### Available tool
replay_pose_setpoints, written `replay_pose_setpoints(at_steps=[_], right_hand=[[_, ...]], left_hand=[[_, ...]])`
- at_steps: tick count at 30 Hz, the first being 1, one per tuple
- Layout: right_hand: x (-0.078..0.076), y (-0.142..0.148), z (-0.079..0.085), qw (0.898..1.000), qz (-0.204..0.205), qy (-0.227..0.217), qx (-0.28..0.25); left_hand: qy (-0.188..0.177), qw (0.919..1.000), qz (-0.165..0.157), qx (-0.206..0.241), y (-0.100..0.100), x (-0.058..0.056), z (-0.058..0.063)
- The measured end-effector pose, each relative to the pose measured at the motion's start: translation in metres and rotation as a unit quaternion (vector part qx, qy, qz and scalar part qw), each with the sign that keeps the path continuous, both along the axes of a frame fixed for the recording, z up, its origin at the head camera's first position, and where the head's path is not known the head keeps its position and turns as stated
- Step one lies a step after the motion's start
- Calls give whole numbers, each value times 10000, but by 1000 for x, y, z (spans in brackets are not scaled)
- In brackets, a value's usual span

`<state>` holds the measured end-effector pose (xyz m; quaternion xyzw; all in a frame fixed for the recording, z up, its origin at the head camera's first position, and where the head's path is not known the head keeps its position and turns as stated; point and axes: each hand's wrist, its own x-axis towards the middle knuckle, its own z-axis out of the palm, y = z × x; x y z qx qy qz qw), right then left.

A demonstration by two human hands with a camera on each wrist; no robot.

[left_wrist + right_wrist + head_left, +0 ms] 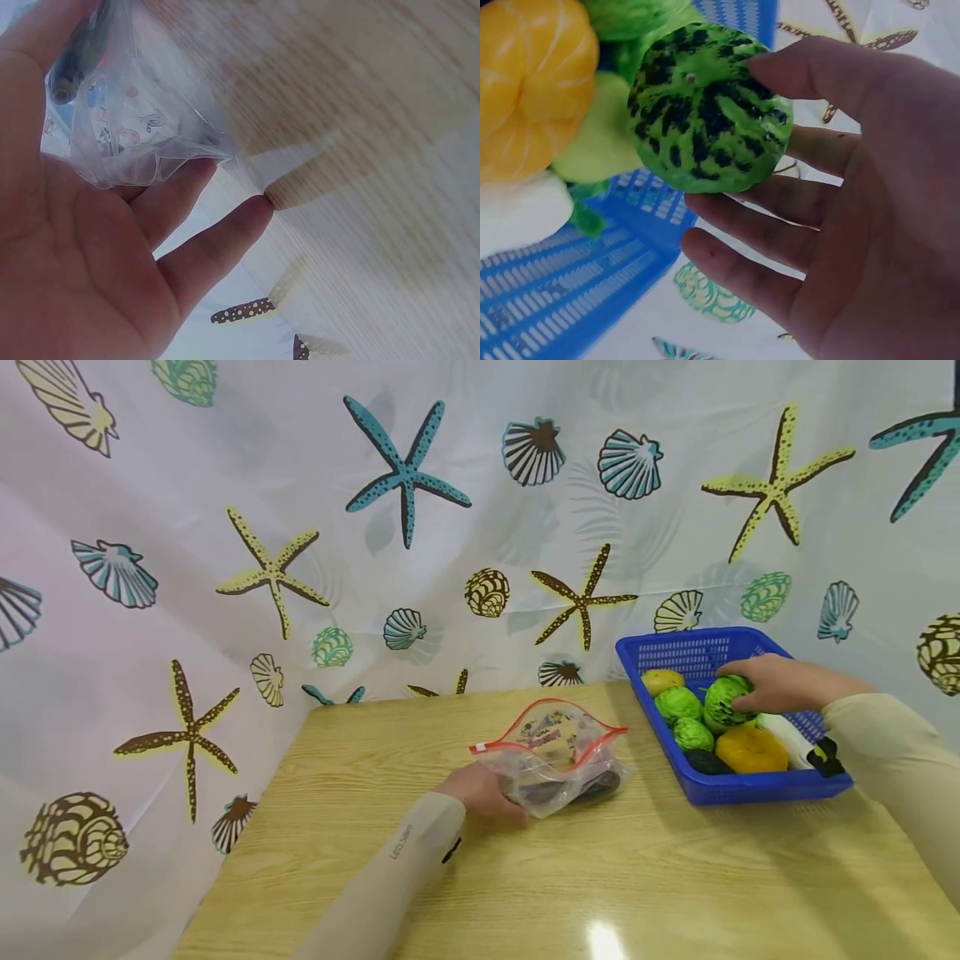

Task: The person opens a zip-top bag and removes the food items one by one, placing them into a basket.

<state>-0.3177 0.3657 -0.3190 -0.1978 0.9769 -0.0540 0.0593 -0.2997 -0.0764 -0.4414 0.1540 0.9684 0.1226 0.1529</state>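
My left hand (483,789) holds a clear zip bag (150,127) at its left side, the thumb in front and some fingers hidden behind the plastic. The bag has a red zip edge and stands with its mouth spread. A long dark vegetable (600,785) like an eggplant lies in its lower part. At the blue basket (765,793), my right hand (783,683) grips a small green pumpkin (705,120) with dark stripes. Its thumb presses the upper side while the fingers curve round behind.
Around the pumpkin the basket holds an orange pumpkin (750,749), green cabbage-like vegetables (678,706), a yellow one (662,681), a dark one (707,762) and a long white one (783,735). Behind the wooden table (390,743) hangs a curtain (450,568) printed with shells and starfish.
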Motion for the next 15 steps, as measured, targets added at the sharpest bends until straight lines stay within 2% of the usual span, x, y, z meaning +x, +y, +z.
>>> replay_pose_setpoints(at_steps=[6,10,15], right_hand=[[0,16,-6,9995,-172,-176,186],[-1,22,-11,9991,-209,12,366],[-1,16,-10,9994,-79,183,291]], left_hand=[[-9,10000,-79,-7,-1,2,4],[29,9998,-157,-75,-1,2,5],[44,9998,-204,-71,0,2,5]])
